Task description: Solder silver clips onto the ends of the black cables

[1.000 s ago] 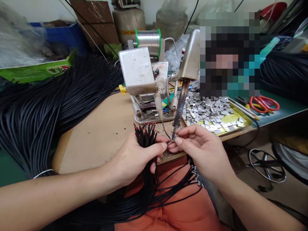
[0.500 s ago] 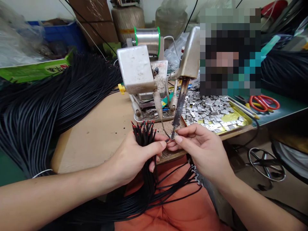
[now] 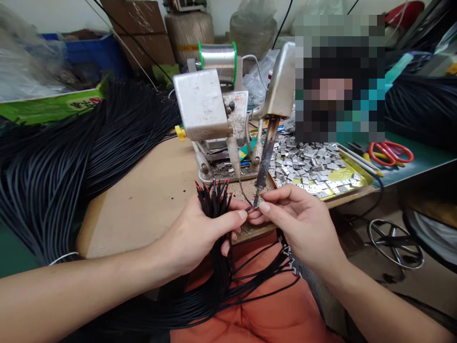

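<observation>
the left hand (image 3: 202, 226) is closed around a bundle of black cables (image 3: 214, 202), their red-tipped ends standing up above the fist, while its thumb and finger pinch one cable that points right. the right hand (image 3: 302, 216) has its thumb and fingertips nipped together on a small metal plate (image 3: 258, 204), at the end of that cable and right under the tip of the soldering iron (image 3: 264, 162); whether cable and plate touch is too small to tell. more cables with metal ends (image 3: 291, 259) lie across the orange-clothed lap (image 3: 267, 317). beyond the right hand, a yellow tray (image 3: 367, 179) holds loose metal pieces (image 3: 307, 164), with red-handled scissors (image 3: 372, 155) near it.
</observation>
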Demonstrator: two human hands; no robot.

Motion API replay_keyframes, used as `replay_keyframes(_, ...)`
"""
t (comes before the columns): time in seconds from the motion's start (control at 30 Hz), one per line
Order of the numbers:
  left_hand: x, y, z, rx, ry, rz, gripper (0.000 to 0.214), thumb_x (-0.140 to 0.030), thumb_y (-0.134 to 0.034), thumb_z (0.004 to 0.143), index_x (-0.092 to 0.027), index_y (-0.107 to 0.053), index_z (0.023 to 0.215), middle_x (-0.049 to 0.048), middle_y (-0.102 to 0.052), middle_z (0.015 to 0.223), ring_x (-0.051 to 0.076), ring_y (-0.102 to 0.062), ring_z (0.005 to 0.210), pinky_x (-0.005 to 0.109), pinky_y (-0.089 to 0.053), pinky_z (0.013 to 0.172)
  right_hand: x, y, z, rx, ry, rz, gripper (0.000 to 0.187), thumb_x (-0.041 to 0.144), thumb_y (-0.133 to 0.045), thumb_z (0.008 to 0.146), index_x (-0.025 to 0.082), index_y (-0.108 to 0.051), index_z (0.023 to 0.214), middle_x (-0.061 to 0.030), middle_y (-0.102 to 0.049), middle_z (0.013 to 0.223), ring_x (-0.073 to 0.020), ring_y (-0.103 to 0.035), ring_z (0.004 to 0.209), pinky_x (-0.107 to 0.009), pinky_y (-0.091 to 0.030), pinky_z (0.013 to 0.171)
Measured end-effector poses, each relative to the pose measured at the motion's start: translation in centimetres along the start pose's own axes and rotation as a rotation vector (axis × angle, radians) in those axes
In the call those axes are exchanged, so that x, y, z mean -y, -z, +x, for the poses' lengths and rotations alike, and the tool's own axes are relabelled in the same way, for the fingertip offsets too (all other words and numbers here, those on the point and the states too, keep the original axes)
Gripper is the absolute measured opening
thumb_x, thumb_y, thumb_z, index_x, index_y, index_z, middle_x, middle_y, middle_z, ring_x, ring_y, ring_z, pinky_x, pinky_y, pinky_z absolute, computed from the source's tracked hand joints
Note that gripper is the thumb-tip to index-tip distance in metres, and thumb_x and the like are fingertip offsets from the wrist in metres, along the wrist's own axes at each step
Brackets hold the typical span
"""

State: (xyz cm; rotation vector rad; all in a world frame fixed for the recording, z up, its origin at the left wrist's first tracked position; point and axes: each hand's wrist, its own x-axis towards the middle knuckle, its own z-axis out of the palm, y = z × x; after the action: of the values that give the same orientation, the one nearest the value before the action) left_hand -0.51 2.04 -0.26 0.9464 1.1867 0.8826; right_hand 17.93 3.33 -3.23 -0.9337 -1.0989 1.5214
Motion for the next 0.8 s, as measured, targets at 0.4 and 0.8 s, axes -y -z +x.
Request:
replay_keyframes(0.4,0.09,0.08,0.03,0.025,-0.013,0.017,0.02,-0.023,-0.079,0.077,-0.011,-0.072,0.092,-0.0017,-0.062,0.06,0.009,-0.054,0.045,0.017,-0.048,0.036,0.36,-0.43,-0.06,-0.026,-0.02,-0.019,0.021,0.016,-0.082,0.079,0.018,-0.063,0.086,0.0014,-0.075,0.071,-0.0138,-0.077,0.067,-0.022,-0.065,0.07)
replay_keyframes(0.8,0.61,0.56,-0.04,0.112,-0.021,0.012,0.02,-0.027,-0.076,0.083,-0.012,-0.071,0.095,0.0033,-0.069,0.066,0.012,-0.06,0.053,0.021,-0.051,0.047,0.19,-0.74,-0.29,-0.035,-0.001,0.028,0.024,0.011,-0.085,0.072,0.02,-0.063,0.08,0.0034,-0.073,0.068,-0.0128,-0.076,0.064,-0.019,-0.064,0.067)
